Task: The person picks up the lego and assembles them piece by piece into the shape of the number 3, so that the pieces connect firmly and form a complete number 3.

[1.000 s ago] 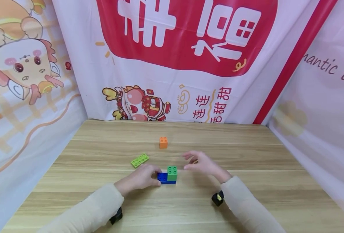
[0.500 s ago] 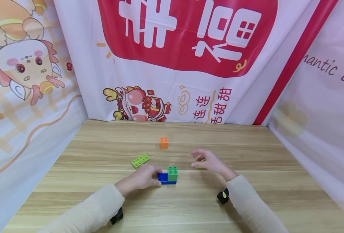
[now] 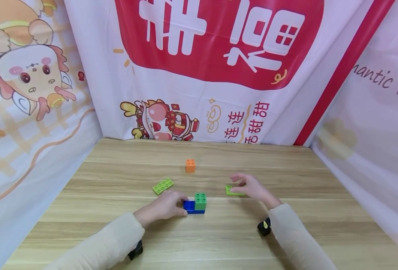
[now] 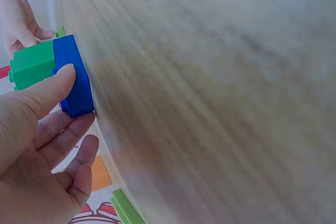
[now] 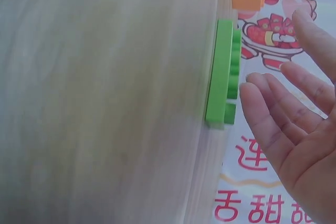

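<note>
Blue brick [image 3: 189,205] on table [image 3: 199,240], green block [image 3: 200,203] atop its right end
Left hand [image 3: 166,204] pinches its left end; right hand [image 3: 253,188], fingers loose, grasping nothing, near right-hand lime plate [image 5: 219,72]. Judged best: hold brick flat, grip plate by its long sides

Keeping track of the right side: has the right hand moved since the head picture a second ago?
Yes, to the right: in the head view, the right hand is now farther from the orange four-stud brick.
</note>
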`<state>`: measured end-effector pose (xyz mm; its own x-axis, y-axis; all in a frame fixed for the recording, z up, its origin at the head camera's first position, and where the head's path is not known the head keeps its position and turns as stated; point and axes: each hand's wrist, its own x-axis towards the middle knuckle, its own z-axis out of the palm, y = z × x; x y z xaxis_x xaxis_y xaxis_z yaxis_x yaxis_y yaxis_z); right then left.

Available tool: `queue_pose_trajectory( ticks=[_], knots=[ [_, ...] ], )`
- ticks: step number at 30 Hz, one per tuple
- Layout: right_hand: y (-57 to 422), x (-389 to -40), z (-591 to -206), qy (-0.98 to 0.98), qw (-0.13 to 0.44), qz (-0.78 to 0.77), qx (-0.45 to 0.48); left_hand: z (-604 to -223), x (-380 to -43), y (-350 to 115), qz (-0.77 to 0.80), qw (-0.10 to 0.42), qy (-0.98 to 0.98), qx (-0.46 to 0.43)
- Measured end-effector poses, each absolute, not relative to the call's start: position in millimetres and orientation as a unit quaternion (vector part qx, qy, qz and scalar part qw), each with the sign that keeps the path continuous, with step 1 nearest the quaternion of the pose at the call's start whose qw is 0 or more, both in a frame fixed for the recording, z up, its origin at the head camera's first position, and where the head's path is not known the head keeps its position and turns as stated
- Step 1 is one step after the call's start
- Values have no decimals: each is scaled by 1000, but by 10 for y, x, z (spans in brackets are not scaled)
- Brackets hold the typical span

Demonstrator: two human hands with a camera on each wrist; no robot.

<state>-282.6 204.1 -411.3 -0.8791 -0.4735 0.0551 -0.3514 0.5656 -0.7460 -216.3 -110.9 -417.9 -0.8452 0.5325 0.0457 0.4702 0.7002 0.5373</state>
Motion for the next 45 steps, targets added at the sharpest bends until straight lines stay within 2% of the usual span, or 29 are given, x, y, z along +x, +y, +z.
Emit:
queue_pose_trajectory(
  ticks=[10, 30, 45],
  knots=[
    [2182, -2868, -4158, 891, 79, -381, -233, -4144, -2150, -1102, 282, 61, 919, 270],
    [2267, -2931, -4189, 902, 139, -367, -182, -4140, -2140, -1105, 281, 63, 918, 271],
    [2237, -2917, -4191, 908, 139, -356, -171, -4155, -2151, -1104, 281, 63, 919, 268]
  ],
)
